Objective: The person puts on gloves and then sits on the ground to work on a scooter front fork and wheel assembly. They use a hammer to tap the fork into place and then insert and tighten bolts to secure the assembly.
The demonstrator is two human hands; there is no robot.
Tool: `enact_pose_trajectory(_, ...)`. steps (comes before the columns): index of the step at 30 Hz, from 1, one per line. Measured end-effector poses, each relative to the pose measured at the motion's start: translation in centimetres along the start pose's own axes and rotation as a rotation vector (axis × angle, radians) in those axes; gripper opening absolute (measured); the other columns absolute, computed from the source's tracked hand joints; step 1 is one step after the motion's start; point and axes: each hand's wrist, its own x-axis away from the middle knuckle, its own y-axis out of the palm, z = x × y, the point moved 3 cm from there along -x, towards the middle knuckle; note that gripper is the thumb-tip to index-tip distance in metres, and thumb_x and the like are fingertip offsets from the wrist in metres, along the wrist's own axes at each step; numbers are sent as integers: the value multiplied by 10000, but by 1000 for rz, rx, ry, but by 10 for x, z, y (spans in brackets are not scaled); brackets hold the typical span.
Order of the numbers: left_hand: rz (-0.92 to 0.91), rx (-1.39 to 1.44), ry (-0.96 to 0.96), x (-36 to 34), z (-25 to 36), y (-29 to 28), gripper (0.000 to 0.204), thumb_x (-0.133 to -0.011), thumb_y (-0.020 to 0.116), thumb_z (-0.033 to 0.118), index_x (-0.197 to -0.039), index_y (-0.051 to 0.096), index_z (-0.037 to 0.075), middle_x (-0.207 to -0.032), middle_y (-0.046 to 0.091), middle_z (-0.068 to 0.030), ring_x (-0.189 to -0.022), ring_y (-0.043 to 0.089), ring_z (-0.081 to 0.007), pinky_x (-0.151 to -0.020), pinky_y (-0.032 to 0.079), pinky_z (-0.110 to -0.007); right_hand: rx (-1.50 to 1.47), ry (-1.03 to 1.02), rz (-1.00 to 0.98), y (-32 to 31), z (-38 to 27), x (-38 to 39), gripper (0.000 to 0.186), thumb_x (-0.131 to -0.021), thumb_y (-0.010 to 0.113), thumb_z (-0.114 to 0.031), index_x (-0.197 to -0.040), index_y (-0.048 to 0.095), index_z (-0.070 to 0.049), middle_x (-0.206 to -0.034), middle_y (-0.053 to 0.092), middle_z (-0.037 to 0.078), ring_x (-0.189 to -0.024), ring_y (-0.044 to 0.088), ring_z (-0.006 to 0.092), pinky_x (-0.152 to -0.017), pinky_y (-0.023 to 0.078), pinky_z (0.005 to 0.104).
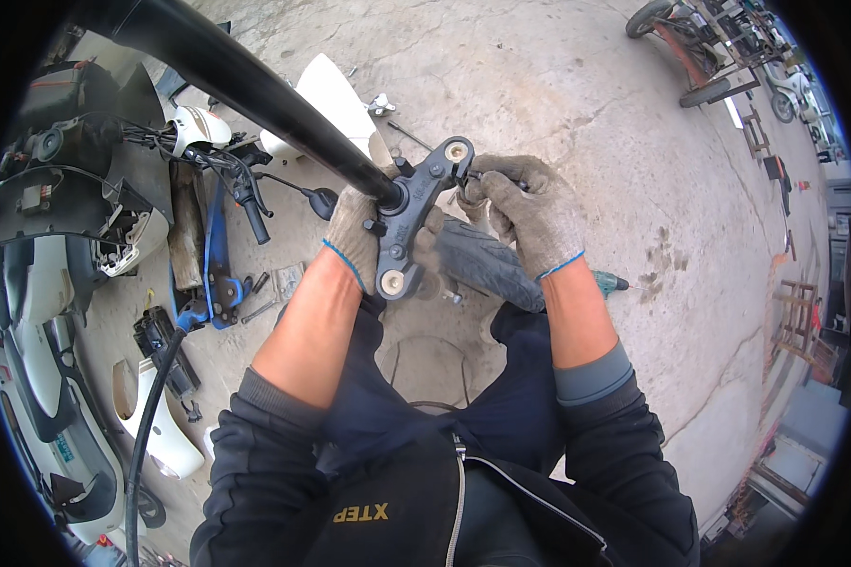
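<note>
A long black steel tube [265, 104] runs from the upper left into a black metal fork clamp [414, 222], which is tilted and has a pale bore at each end. My left hand [355, 227], in a dirty knitted glove with a blue cuff, grips the clamp beside the tube, its fingers partly hidden behind it. My right hand [529, 208], gloved the same, is pinched at the clamp's upper right end on a small dark piece too small to name. A black tyre [487, 265] lies under the hands, partly hidden by them.
White fairing panels [321, 99], a handlebar assembly [251, 203], a blue lifting tool [219, 293] and scooter body parts [38, 283] lie at the left. A green drill [607, 282] is beside my right forearm. A cart [690, 57], scooters and wooden frames [794, 321] line the right.
</note>
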Motion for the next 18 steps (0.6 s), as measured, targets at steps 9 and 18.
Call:
enact_pose_trajectory(9,-10,31,-5,-5,3,3,567,-1043,474,536,-1117,669,9,-809,677,-192,-584,687,-294,-470,574,-414,122,-51,81,3,-4,1,270,-931,762,-116,-1154,753,37,-909,780,92,-667,646,67,-570,503,224)
enact_pose_trajectory(18,2,42,14,-6,3,5,560,-1068,457,510,-1178,642,-7,-813,682,-227,-578,665,-275,-478,536,-383,397,-248,147,6,4,-4,273,-881,829,-201,-1074,793,-11,-967,792,142,-874,761,188,-792,595,321)
